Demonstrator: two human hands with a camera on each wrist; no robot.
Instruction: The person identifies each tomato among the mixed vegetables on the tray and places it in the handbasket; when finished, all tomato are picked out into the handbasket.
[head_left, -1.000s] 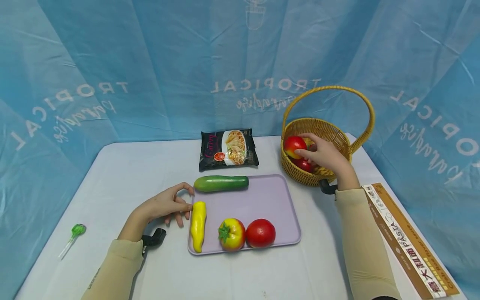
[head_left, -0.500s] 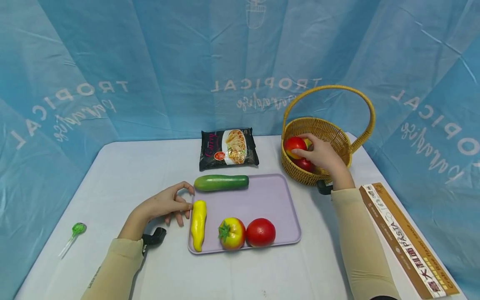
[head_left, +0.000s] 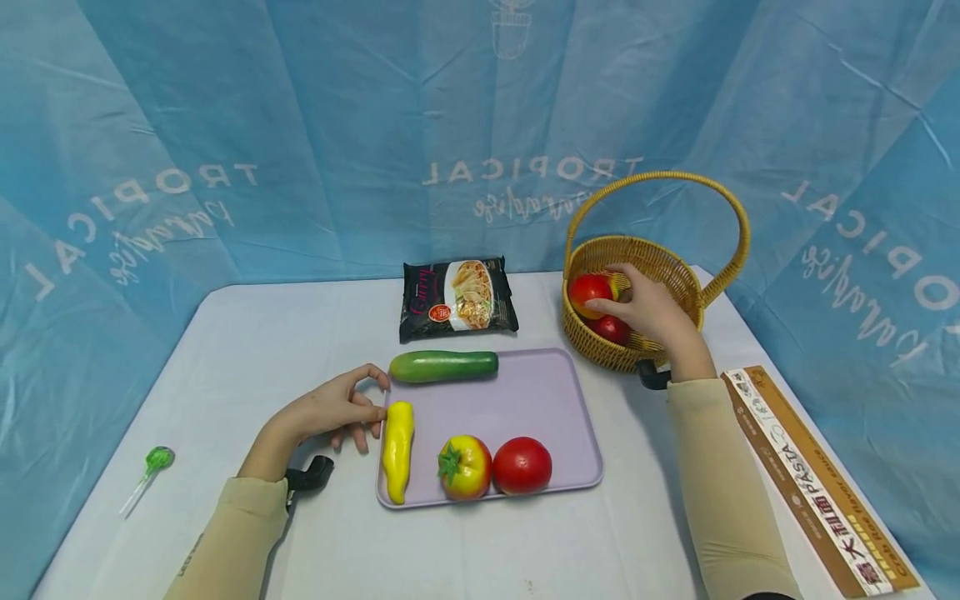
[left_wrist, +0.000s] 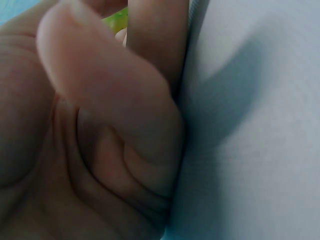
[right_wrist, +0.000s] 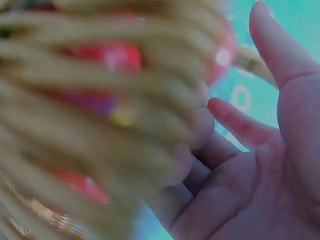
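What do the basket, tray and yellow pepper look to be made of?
Basket: seemingly wicker or plastic imitation, slight sheen; visibly woven strands.
Tray: probably plastic, smooth and fairly matte, with moulded-looking rounded corners.
Yellow pepper: perhaps glossy plastic, judging by its even colour and highlights; real skin possible.

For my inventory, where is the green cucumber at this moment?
In the head view, the cucumber lies at the far-left corner of the tray, beyond the yellow pepper, near the left hand.

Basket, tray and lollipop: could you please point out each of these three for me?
Basket (head_left: 652,260): head view, on the woven inner side of its far wall.
Tray (head_left: 491,411): head view, on a bare part of its flat bottom.
Lollipop (head_left: 159,458): head view, on its green top.
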